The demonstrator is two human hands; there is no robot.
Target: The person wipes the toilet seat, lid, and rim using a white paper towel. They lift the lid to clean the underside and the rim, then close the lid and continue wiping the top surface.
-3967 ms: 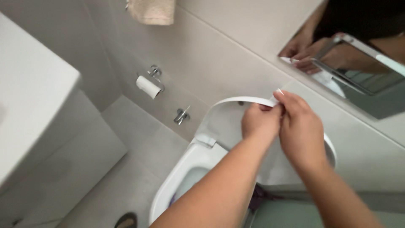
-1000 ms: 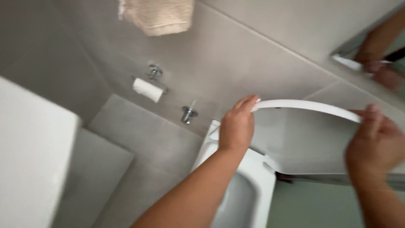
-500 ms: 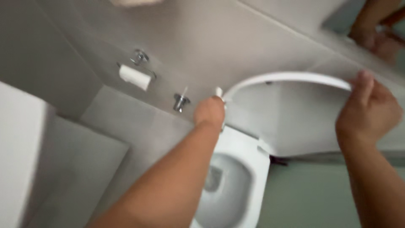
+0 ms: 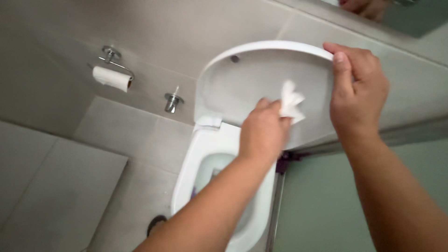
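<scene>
Since the earlier frame my left hand (image 4: 263, 133) has left the rim of the raised toilet lid (image 4: 247, 88) and now presses a crumpled white tissue (image 4: 291, 101) against the lid's inner face, fingers closed around the wad. My right hand (image 4: 357, 95) clamps the lid's upper right edge, thumb on the inner side and fingers curled over the rim, holding it upright against the tiled wall (image 4: 186, 28).

Lid: directly ahead of both hands, long axis running from the hinge at lower left up to the curved top edge. The left hand lies nearer its middle; the right sits at its border.

Open room: the unwiped face spreads left and up from the tissue toward a small dark bumper (image 4: 234, 59) near the rim. Below, the toilet bowl (image 4: 200, 163) stands open. Farther left on the wall are a chrome fitting (image 4: 173, 100) and a paper roll (image 4: 112, 78) on its holder. A greenish panel (image 4: 322, 200) bounds the right side.
</scene>
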